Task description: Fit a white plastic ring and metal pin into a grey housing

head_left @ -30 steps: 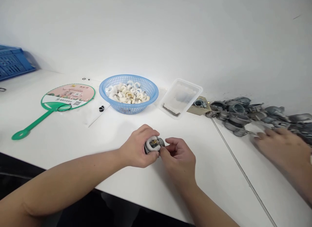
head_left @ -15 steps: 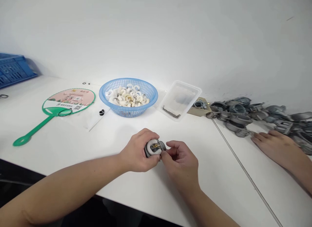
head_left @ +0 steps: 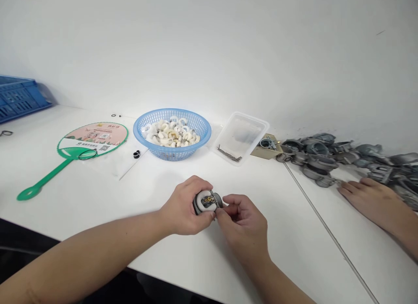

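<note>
My left hand (head_left: 184, 205) is wrapped round a small grey metal part (head_left: 206, 201) with a white ring and brass pieces inside it, held just above the white table (head_left: 98, 186). My right hand (head_left: 243, 221) pinches at the right side of that same part with thumb and fingers; what the fingertips hold, if anything, is too small to make out.
A blue basket (head_left: 172, 132) of white rings stands behind my hands, a clear plastic tray (head_left: 241, 136) with thin pins to its right. Grey metal castings (head_left: 326, 158) are piled at the right, where another person's hand (head_left: 375, 204) rests. A green fan (head_left: 78, 149) and blue crate (head_left: 19, 97) lie left.
My hands stayed together on the grey part with only slight shifts. The other person's hand drew back from the castings pile and now lies still on the table.
</note>
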### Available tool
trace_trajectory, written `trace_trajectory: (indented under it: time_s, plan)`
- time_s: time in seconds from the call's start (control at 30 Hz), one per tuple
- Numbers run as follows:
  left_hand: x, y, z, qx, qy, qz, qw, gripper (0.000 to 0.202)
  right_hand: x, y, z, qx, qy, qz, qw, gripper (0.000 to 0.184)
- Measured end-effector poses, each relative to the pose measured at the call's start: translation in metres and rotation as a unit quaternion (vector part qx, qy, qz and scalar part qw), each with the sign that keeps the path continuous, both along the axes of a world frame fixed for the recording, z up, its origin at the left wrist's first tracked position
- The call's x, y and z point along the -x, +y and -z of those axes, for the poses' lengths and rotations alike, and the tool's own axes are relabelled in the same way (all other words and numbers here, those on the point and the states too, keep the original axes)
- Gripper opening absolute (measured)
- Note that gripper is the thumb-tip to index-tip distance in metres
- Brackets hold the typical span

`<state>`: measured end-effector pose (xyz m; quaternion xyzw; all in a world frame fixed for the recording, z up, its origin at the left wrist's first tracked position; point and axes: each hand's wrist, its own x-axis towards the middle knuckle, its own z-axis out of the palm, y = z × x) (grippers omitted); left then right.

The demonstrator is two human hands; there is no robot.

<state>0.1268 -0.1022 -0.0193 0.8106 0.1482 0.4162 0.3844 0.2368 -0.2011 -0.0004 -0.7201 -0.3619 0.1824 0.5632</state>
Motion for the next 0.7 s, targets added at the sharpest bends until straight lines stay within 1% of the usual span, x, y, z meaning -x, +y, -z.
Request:
trace_trajectory:
  time_s: [0.17,0.53,0.7]
  plan:
    - [0.0000,-0.0003,-0.0004,-0.004,-0.002,-0.001,1.000,0.037,0.0006,-0.0002,0.0000,0.003,-0.008,0.003,1.000,0.013]
    - [0.0016,0.0012,-0.0015,0.002,0.006,-0.005,1.000,0.038,0.0039,-0.0006,-0.0019,-0.002,0.024,0.011,1.000,0.016]
    - [0.0022,0.0017,-0.0007,0.005,0.016,-0.009,1.000,0.040,0.0045,0.0003,-0.0015,-0.019,0.042,0.003,0.999,0.016]
